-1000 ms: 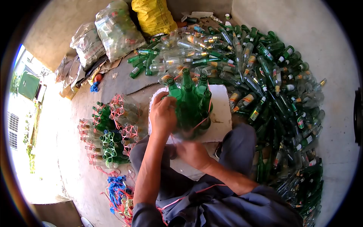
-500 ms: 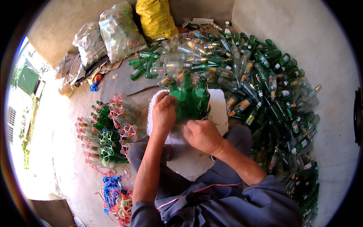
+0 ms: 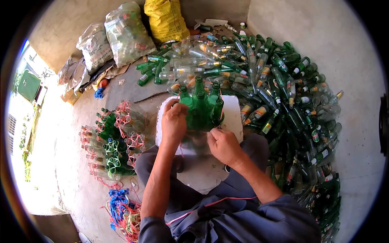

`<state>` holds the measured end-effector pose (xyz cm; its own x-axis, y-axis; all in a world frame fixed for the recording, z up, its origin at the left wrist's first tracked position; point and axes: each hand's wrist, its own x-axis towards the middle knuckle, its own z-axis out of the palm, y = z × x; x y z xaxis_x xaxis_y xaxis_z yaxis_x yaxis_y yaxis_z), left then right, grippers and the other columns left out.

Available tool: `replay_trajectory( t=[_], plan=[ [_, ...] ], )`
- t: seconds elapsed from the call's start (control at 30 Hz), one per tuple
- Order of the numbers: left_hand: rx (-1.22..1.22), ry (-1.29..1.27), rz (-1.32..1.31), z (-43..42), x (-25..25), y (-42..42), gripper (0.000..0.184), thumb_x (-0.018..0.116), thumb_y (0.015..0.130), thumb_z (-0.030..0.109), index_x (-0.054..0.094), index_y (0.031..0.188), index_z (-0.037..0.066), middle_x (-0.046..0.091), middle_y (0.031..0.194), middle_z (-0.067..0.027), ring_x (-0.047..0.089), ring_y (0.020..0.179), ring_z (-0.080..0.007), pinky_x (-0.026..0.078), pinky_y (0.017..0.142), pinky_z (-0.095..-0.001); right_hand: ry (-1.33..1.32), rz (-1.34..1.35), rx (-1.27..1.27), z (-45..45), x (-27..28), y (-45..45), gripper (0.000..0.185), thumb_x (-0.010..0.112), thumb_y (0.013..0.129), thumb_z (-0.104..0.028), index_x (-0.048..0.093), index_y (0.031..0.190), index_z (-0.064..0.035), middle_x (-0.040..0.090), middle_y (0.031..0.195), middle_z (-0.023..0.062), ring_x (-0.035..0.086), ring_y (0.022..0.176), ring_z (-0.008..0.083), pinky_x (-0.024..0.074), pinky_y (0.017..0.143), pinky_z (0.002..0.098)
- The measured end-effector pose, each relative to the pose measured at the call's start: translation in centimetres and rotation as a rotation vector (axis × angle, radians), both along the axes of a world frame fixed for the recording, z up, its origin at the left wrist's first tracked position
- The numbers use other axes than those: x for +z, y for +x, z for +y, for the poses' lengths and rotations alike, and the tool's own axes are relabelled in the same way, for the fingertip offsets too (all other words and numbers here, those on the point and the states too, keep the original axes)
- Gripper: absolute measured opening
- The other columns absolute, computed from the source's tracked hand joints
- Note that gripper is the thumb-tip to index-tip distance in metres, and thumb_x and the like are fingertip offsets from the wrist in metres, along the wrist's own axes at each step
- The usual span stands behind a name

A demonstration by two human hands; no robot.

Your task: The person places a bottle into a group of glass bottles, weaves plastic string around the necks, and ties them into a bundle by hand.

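Observation:
A cluster of green glass bottles (image 3: 199, 107) stands upright on a white board (image 3: 231, 107) in front of my knees. Pink string (image 3: 221, 97) runs by the bottle necks on the right side. My left hand (image 3: 174, 123) is closed against the left of the cluster, its curled fingers at the string there; they partly hide what they grip. Low on the near side, my right hand (image 3: 224, 146) pinches the pink string between thumb and forefinger. A thin stretch of it crosses the front of the bottles between both hands.
Tied bundles of bottles (image 3: 115, 141) stand at left, above a tangle of blue and red string (image 3: 121, 210). Loose bottles (image 3: 283, 93) pile up along the back and right. Filled clear bags (image 3: 127, 36) and a yellow sack (image 3: 166, 20) stand by the wall.
My right hand has moved slightly right and down, away from the bottles, drawing the string out. My left hand stays at the left of the cluster.

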<state>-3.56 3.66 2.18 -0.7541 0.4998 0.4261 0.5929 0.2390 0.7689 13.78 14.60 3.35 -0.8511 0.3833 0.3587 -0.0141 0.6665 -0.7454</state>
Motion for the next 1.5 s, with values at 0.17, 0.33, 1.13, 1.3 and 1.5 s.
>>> replay_trajectory(
  t=[0.17, 0.33, 1.13, 1.3, 1.5],
  plan=[
    [0.022, -0.016, -0.039, 0.0, 0.7, 0.5, 0.029, 0.044, 0.083, -0.007, 0.069, 0.094, 0.002, 0.068, 0.113, -0.0136, 0.071, 0.095, -0.0234, 0.054, 0.089, -0.0369, -0.083, 0.139, -0.036, -0.5, -1.8, 0.6, 0.009, 0.06, 0.092, -0.001, 0.057, 0.083, 0.0023, 0.058, 0.069, 0.0218, 0.061, 0.064, 0.0423, 0.0461, 0.057, 0.0441],
    [0.06, -0.079, 0.189, -0.2, 0.6, 0.2, 0.024, 0.052, 0.081, -0.005, 0.07, 0.094, 0.004, 0.072, 0.099, -0.0095, 0.063, 0.12, -0.0292, 0.049, 0.098, -0.043, -0.189, 0.105, -0.044, -0.1, -4.4, 0.6, 0.01, 0.058, 0.092, -0.001, 0.058, 0.082, 0.0028, 0.057, 0.067, 0.0197, 0.058, 0.059, 0.0356, 0.0452, 0.057, 0.039],
    [-0.6, -0.449, 0.211, -0.5, 4.6, 4.4, 0.057, 0.063, 0.087, 0.004, 0.045, 0.141, -0.004, 0.073, 0.101, -0.0125, 0.065, 0.098, -0.0335, 0.053, 0.088, -0.043, -0.3, -0.093, -0.119, -0.5, -11.4, -2.2, 0.052, 0.058, 0.099, -0.045, 0.073, 0.067, -0.0065, 0.067, 0.062, 0.0138, 0.07, 0.064, 0.0333, 0.0529, 0.065, 0.0456],
    [-0.671, -0.558, 0.519, -0.1, 4.6, 3.9, 0.063, 0.062, 0.085, 0.003, 0.041, 0.144, -0.005, 0.07, 0.093, -0.0102, 0.06, 0.087, -0.0303, 0.048, 0.088, -0.0441, -0.19, -0.149, -0.12, -0.6, -10.9, -1.9, 0.05, 0.058, 0.098, -0.045, 0.075, 0.07, -0.0074, 0.068, 0.063, 0.0139, 0.069, 0.064, 0.0335, 0.0525, 0.064, 0.047],
    [-0.743, -0.703, 0.76, 0.7, 7.3, 4.1, 0.059, 0.063, 0.088, 0.009, 0.045, 0.144, 0.002, 0.062, 0.078, -0.0017, 0.055, 0.078, -0.0225, 0.039, 0.079, -0.0405, -0.364, -0.113, 0.026, -0.2, -10.5, -1.0, 0.053, 0.059, 0.099, -0.045, 0.071, 0.074, -0.0003, 0.065, 0.062, 0.0155, 0.065, 0.058, 0.0301, 0.0481, 0.059, 0.0442]
  ],
)
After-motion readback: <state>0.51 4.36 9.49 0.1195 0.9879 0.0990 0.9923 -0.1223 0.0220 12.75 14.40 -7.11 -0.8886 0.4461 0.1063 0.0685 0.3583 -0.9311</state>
